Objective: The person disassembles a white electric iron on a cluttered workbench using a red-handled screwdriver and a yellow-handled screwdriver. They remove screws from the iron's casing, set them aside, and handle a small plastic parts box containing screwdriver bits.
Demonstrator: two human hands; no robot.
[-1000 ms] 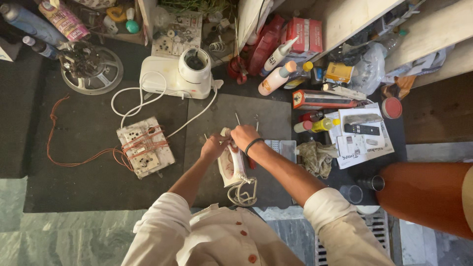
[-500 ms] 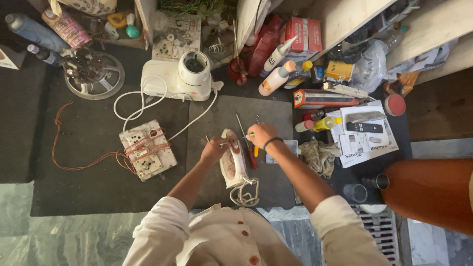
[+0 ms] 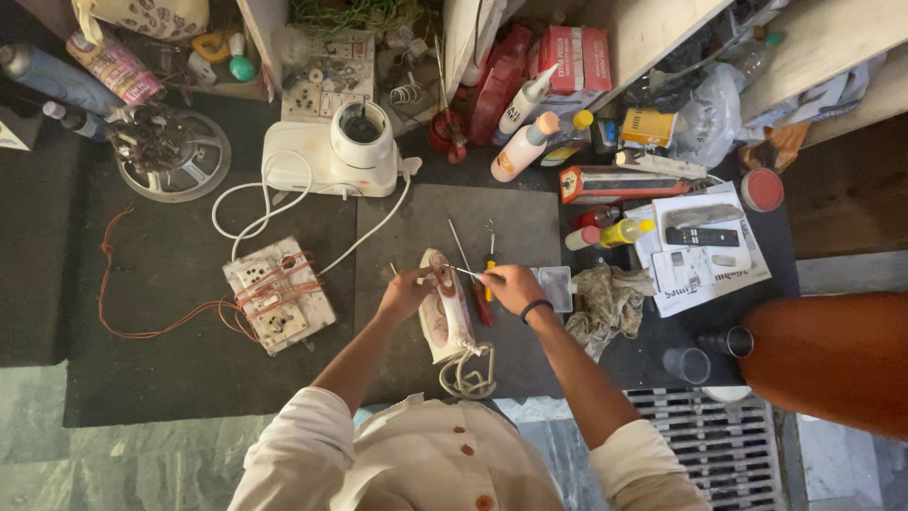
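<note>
At the far left of the dark desk (image 3: 189, 378) a thin red wire (image 3: 123, 312) loops across the mat and runs to a white switchboard (image 3: 279, 306) bound with more of the same wire. Above it stands a white mixer base (image 3: 331, 156) whose white cord (image 3: 255, 203) curls down toward the board.

Near the middle, the left hand (image 3: 405, 293) is closed on the side of a white clothes iron (image 3: 445, 308), steadying it on the grey mat (image 3: 454, 284); the iron lies lengthwise with its pink-trimmed nose pointing away from the person and its cord (image 3: 468, 369) coiled at the near end. The right hand (image 3: 511, 287) is pinched shut around a thin metal tool (image 3: 465, 273), whose tip touches the top of the iron near its nose. Just under that hand lie a red-handled screwdriver (image 3: 480, 308) and a yellow-handled screwdriver (image 3: 489, 279) side by side.

Further right sit a small clear plastic box (image 3: 553, 287), a crumpled rag (image 3: 610, 303), then papers (image 3: 700, 255) with a dark remote control (image 3: 705, 235) on top. A large orange vessel (image 3: 832, 360) fills the right edge.
</note>
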